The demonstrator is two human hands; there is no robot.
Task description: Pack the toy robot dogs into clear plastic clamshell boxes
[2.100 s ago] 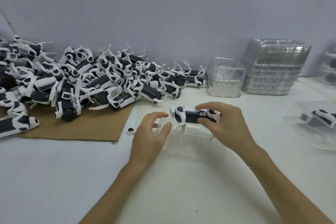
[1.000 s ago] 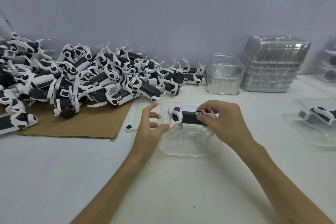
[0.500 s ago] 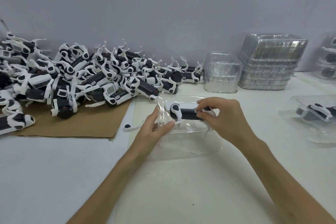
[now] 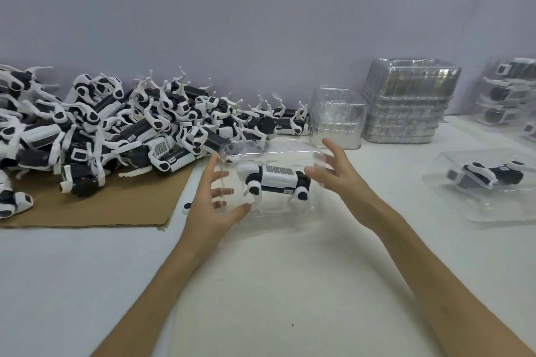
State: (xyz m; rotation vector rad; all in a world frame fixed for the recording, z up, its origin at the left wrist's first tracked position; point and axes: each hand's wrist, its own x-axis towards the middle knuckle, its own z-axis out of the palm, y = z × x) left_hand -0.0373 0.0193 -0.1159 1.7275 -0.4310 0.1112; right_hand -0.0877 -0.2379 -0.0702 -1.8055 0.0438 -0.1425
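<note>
A white and black toy robot dog stands on its legs in the base of a clear clamshell box at the table's middle. The box's clear lid hangs tilted over the dog, partly raised. My left hand is at the box's left side with fingers spread, touching the plastic there; some fingers show through it. My right hand is at the right end of the lid, fingers straight and spread, off the dog.
A big pile of loose toy dogs covers the left, partly on brown cardboard. Stacks of empty clamshells stand at the back right. A boxed dog lies at the right, packed boxes behind. A small loose part lies beside the cardboard.
My right hand has let go of the dog, which now stands in the box base. The lid has swung up and over the dog, with both hands spread at its ends.
</note>
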